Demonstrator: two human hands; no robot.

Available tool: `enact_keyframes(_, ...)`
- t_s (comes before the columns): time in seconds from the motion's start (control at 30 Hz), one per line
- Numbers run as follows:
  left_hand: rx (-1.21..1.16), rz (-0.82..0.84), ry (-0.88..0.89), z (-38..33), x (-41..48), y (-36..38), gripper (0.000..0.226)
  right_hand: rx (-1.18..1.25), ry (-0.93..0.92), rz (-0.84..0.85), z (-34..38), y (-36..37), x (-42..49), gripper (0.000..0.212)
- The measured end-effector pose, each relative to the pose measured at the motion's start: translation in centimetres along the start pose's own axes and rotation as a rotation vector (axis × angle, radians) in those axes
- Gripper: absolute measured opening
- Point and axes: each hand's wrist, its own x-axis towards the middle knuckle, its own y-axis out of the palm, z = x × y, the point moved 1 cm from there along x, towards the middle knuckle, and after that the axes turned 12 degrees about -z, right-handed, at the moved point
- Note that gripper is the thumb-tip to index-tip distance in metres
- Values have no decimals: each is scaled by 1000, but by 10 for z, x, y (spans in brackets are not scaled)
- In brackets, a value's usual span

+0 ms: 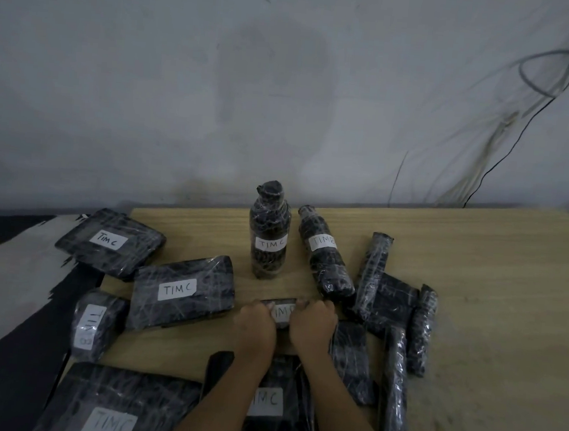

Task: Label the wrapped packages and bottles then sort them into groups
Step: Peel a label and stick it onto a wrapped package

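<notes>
Small black plastic-wrapped package point(281, 313) with white paper label lying on wooden tabletop point(478, 266), just in front of upright black-wrapped bottle point(268, 234) labelled TIMC. Left hand point(254, 322) and right hand point(313, 321) clasping package's two ends, fingers curling over its far edge, label showing between them. Second labelled bottle point(324, 253) sitting tilted just right of upright bottle; unlabelled wrapped rolls point(397, 362) crowding farther right; labelled flat package point(180, 292) lying left of it.
</notes>
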Motion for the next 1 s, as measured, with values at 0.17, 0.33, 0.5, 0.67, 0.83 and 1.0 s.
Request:
enact_keyframes(0.17, 49, -17, 92, -4, -3, -2, 39, 79, -51, 81, -11, -1, -3, 47)
enact_keyframes(0.33, 3, 37, -6, -6, -9, -6, 44, -114, -191, 15, -11, 5, 1, 25)
enact_keyframes(0.5, -43, 64, -123, -11, -4, -8, 46, -247, -341, -86, -8, 11, -1, 20)
enact_keyframes(0.67, 5, 0, -186, -6, 1, -9, 45, -80, -157, -4, -8, 12, 3, 37)
enact_keyframes(0.83, -33, -68, -224, -3, 3, -8, 44, 5, -56, -53, -2, 0, 5, 37)
enact_keyframes(1.0, -80, -83, -217, -1, 1, -10, 45, 122, 31, -38, -6, 1, 10, 27)
